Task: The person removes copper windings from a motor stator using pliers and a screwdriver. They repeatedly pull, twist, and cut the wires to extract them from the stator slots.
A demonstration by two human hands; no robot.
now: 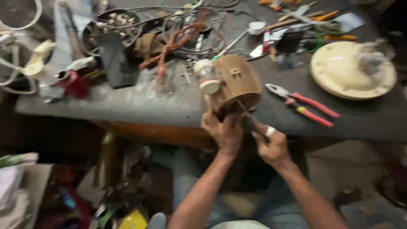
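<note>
A brown, drum-shaped motor core (236, 83) with a white spool-like part (207, 76) on its left side rests at the front edge of the grey workbench (140, 104). My left hand (222, 133) grips the core's lower rim from below. Just to the right, my right hand (273, 146) is closed on a thin dark tool (248, 118) whose tip reaches the core's lower opening. A white band wraps one finger of the right hand. The picture is blurred.
Red-handled pliers (305, 104) lie right of the core. A cream round cover (352, 70) sits at the far right. Wires, a rusty chain (169, 48), a red object (74, 85) and small tools crowd the back. Clutter fills the floor at lower left.
</note>
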